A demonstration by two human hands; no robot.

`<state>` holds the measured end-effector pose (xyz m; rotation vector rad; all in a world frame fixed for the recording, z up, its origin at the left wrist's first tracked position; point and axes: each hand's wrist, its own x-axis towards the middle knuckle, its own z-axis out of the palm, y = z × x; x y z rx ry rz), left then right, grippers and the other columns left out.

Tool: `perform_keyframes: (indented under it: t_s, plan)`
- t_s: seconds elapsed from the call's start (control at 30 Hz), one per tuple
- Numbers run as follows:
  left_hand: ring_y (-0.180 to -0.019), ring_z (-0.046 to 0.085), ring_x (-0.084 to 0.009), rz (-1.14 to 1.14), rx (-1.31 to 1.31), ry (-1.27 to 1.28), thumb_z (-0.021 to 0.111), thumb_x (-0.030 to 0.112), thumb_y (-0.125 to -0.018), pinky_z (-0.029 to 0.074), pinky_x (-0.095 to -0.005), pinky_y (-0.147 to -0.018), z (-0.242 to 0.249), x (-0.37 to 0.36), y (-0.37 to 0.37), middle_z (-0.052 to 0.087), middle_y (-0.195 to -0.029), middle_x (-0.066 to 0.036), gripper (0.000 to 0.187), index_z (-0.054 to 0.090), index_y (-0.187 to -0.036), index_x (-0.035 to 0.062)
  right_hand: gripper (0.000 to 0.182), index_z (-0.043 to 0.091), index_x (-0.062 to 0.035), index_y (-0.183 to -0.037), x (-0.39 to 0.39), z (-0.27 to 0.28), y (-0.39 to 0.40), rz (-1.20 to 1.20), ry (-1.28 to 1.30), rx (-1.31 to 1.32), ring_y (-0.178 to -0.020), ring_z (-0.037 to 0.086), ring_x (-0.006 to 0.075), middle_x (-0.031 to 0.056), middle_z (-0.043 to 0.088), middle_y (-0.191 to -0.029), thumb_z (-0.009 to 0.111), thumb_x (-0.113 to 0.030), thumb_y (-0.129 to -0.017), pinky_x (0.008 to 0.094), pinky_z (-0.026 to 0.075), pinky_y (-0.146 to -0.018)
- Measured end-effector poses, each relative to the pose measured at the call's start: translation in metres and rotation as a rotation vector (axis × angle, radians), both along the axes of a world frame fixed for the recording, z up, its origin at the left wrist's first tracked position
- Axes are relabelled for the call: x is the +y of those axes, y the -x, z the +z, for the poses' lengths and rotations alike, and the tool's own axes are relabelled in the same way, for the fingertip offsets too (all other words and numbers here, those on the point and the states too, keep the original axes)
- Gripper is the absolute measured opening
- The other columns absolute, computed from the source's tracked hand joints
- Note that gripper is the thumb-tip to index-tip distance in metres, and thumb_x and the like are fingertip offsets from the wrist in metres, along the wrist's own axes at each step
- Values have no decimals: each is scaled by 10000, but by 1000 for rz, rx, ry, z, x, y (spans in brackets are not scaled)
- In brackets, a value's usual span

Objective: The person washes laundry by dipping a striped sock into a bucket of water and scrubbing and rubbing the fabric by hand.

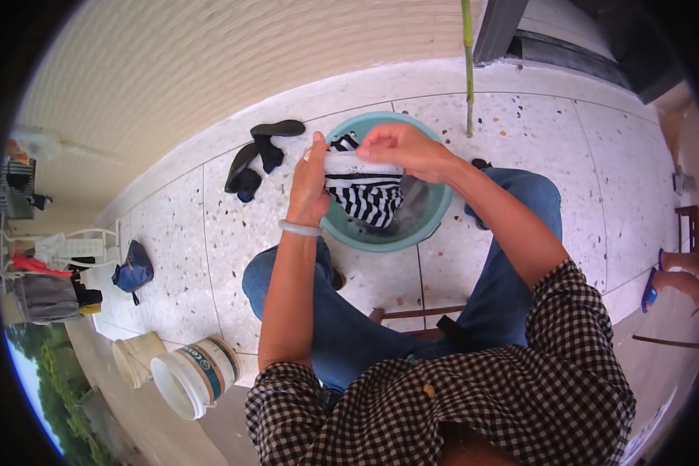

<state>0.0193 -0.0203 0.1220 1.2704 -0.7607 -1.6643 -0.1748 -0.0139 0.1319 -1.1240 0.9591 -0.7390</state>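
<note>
A black-and-white striped garment (365, 203) with a white band along its top hangs over a round teal basin (440, 203). My left hand (311, 185), a pale bangle at its wrist, grips the left end of the band with the thumb pointing up. At the other end, my right hand (405, 149) pinches the band between thumb and fingers, drawing it out straight between both hands. Greyish, sudsy water (419, 203) shows in the basin beside the cloth. The garment's lower edge hangs close over this water.
Black shoes (245, 165) with dark socks lie left of the basin by the wall. White buckets (198, 374) stand lower left, near a dark blue bag (133, 268). A green stalk (468, 70) leans behind the basin. Another person's feet in blue slippers (651, 291) show at right.
</note>
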Motion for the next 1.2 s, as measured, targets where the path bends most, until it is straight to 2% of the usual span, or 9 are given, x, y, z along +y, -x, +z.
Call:
perform_keyframes:
  t_s: [0.07,0.17,0.33,0.43,0.53,0.63,0.73,0.83,1.2]
  plan:
    - [-754,574,-148,-6,-26,-21,499,415,-939,472,-290,-654,-15,0,-2,598,-862,-58,413,565,-1003,13,193,636,-31,-967,2,-6,-2,167,116,-2,-762,576,87,23,642,-853,689,-131,-810,231,464,-707]
    - [-769,557,-124,-123,-5,28,551,477,-895,459,-285,-655,-13,5,5,592,-882,-53,445,556,-1025,51,248,637,-5,-1018,-5,-21,-1,188,128,39,-807,603,100,43,660,-902,688,-132,-812,234,478,-732]
    - [-958,549,-185,-340,-343,97,345,658,-894,445,-335,-807,-1,4,-7,582,-1076,-122,788,450,-1285,-18,259,641,13,-1047,-5,4,2,20,-68,-273,-829,606,103,51,668,-942,668,-95,-813,247,471,-767]
    - [-982,553,-163,-244,-327,322,361,621,-911,433,-315,-857,1,14,3,583,-1113,-129,756,433,-1304,-20,257,634,15,-1063,-7,1,1,32,-73,-316,-848,611,100,52,666,-958,646,-103,-835,248,479,-768]
    - [-1004,544,-127,-205,-236,353,481,475,-933,419,-275,-894,-8,16,3,573,-1167,-110,642,397,-1336,-17,256,630,25,-1066,-6,2,0,11,-94,-366,-849,620,106,59,666,-959,635,-111,-849,245,492,-756]
    - [-983,544,-103,-375,-219,488,601,277,-909,414,-246,-893,-1,14,-1,585,-1147,-65,496,450,-1294,2,257,626,34,-1067,-8,6,6,-6,-99,-409,-841,628,112,70,665,-958,625,-117,-860,240,504,-744]
    - [-980,557,-109,-304,-53,418,650,158,-871,430,-261,-888,5,13,-1,599,-1109,-46,406,511,-1225,16,261,623,40,-1070,-8,6,6,-28,-69,-370,-833,631,116,79,665,-955,622,-120,-864,239,510,-738]
    - [-974,576,-111,-258,238,306,664,139,-856,471,-249,-829,12,20,6,609,-1088,-49,316,570,-1130,12,255,627,40,-1061,-4,11,4,-23,-49,-344,-828,631,116,81,666,-944,626,-119,-862,239,511,-731]
    - [-994,600,-150,-294,306,195,615,112,-885,487,-301,-854,18,26,-1,631,-1093,-74,303,562,-1163,4,168,647,11,-955,-7,6,-3,-97,84,-323,-780,612,97,69,667,-884,682,-83,-821,222,487,-691]
